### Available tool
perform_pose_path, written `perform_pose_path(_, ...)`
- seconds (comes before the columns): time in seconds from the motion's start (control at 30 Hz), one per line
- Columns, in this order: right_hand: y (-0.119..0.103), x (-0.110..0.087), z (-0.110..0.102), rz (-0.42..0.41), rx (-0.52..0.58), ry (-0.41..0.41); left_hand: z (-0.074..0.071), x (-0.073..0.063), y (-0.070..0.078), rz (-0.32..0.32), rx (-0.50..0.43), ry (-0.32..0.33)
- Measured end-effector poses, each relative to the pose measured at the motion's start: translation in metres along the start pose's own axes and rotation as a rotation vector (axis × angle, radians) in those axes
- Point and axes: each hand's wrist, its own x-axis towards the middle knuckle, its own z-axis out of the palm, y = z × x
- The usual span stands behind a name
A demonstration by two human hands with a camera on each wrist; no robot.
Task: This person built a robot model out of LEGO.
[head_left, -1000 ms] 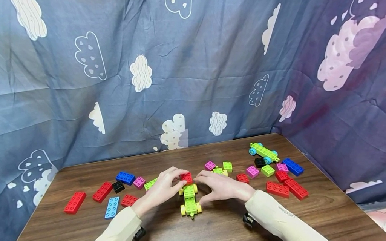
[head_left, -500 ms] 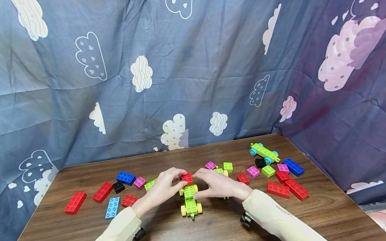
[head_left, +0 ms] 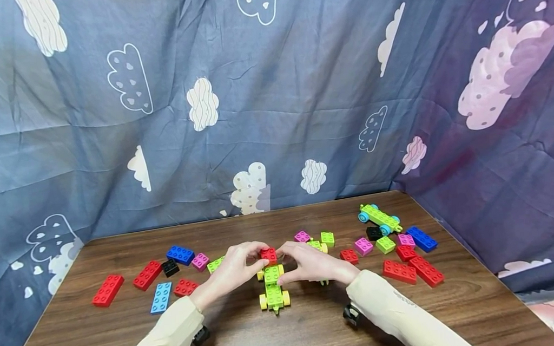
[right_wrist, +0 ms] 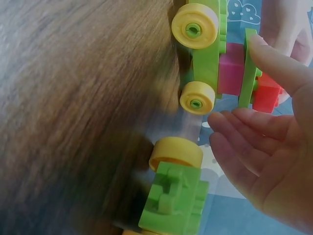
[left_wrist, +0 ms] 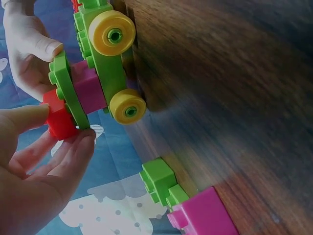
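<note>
A light-green toy car base [head_left: 274, 298] with yellow wheels stands on the table in front of me. On it sits a pink brick [left_wrist: 88, 85], and a flat green plate [right_wrist: 248, 68] lies across that brick. A red brick [head_left: 269, 256] tops the plate's far end. My left hand [head_left: 231, 271] pinches the red brick, some fingertips touching the plate's end in the left wrist view. With the thumb at the plate's near end and fingers at its far end, my right hand [head_left: 310, 262] grips the green plate.
Behind my right hand a second yellow-wheeled base [head_left: 316, 245] is partly hidden. A blue-wheeled green base [head_left: 379, 218] stands at the back right. Loose bricks lie both sides, including a red brick [head_left: 107, 290], a light-blue one [head_left: 161, 298] and a blue one [head_left: 421, 238].
My right hand has shifted slightly left, its thumb moving from beside the car's near wheel onto the green plate's near end. My left hand stays at the red brick.
</note>
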Motion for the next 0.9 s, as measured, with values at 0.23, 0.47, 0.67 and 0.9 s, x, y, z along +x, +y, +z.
perform_pose_path(0.23,0.0001,0.001,0.0,0.002,-0.017,-0.002,-0.0008,-0.0007,-0.0001,-0.014,-0.012,-0.038)
perform_pose_path(0.47,0.0003,0.0015,-0.0004,-0.009,-0.025,-0.003,0.0022,-0.0023,-0.0008,0.021,-0.015,-0.025)
perform_pose_path(0.67,0.0013,0.0023,-0.0002,-0.012,-0.031,0.002,0.0046,-0.0029,-0.0012,0.042,-0.018,-0.016)
perform_pose_path(0.9,-0.0001,0.002,-0.0001,-0.011,-0.019,0.0,0.0025,-0.0013,-0.003,0.016,-0.057,-0.03)
